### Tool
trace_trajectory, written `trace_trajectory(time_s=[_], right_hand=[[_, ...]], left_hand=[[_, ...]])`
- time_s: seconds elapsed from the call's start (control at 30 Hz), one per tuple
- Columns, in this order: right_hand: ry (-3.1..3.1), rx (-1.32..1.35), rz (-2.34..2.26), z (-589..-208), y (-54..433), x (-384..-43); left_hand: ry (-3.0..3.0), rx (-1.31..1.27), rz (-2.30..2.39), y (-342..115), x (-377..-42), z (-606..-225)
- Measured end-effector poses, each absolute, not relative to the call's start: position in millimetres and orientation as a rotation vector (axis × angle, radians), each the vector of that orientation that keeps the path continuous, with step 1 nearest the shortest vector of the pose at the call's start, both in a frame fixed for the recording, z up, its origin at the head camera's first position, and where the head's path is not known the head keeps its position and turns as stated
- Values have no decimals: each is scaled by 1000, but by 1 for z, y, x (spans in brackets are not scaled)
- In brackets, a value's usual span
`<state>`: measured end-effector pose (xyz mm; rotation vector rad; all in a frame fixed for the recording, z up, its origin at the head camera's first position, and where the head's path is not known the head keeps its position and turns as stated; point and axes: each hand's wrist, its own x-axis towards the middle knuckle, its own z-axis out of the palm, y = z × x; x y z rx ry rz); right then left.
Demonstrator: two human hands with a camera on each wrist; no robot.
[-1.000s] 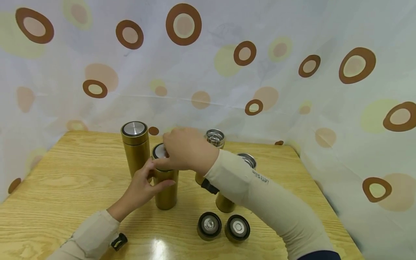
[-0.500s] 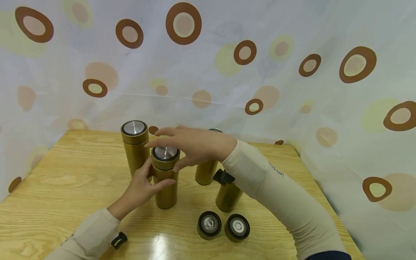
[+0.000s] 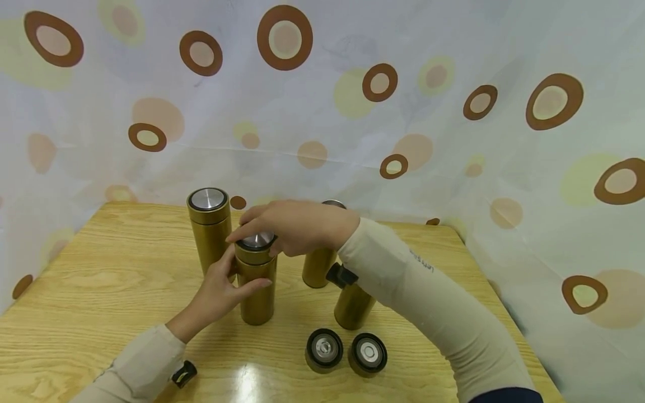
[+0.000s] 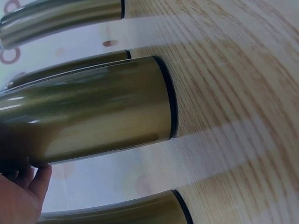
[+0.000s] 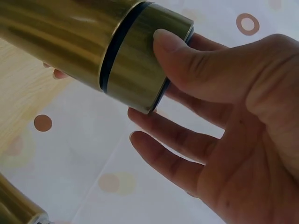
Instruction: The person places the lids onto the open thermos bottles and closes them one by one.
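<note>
A gold thermos flask (image 3: 257,305) stands upright on the table, its lid (image 3: 253,257) topped by a silver disc inside a black ring. My left hand (image 3: 214,294) grips the body from the left side, thumb across the front. Over the top comes my right hand (image 3: 304,224), holding the lid. In the right wrist view the thumb presses the side of the lid (image 5: 140,60), while fingers reach round its far side. A dark band shows between lid and body. The left wrist view has the flask's lower body (image 4: 98,112) with its black base on the wood.
A second lidded gold flask (image 3: 210,240) stands behind on the left. Two more flasks, a rear one (image 3: 318,268) and a nearer one (image 3: 354,308), stand under my right arm, tops partly covered. Two lids (image 3: 324,350) (image 3: 369,352) lie upside down in front. Patterned cloth (image 3: 322,112) hangs behind.
My right hand loosened from the lid and opened out to the right, then came back round it, slightly left and closer. The left hand and the flask have stayed in place.
</note>
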<state>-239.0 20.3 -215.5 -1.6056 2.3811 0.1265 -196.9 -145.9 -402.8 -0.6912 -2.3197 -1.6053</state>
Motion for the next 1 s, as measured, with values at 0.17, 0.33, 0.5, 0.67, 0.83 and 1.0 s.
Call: trace_trajectory(time_s=[0.17,0.33,0.5,0.67,0.83,1.0], right_hand=[[2447,-1582,165,-218,16,-234],[2539,-1561,214,-220,13,-229],[2634,-1506,193,-225,11,-228],[2762,-1394,180,-229,7,-227],[2871,-1350,192,-233,0,-224],[2946,-1219,212,-236,-8,-222]], left_hand=[[-2293,-719,-1610,-146,-196,-404],[-2286,-727,-1608,-147,-196,-403],[-2301,-725,-1596,-147,-195,-403],[-2298,-722,-1582,-147,-195,-403],[-2254,-761,-1567,-145,-197,-403],[-2272,-742,-1534,-146,-196,-404]])
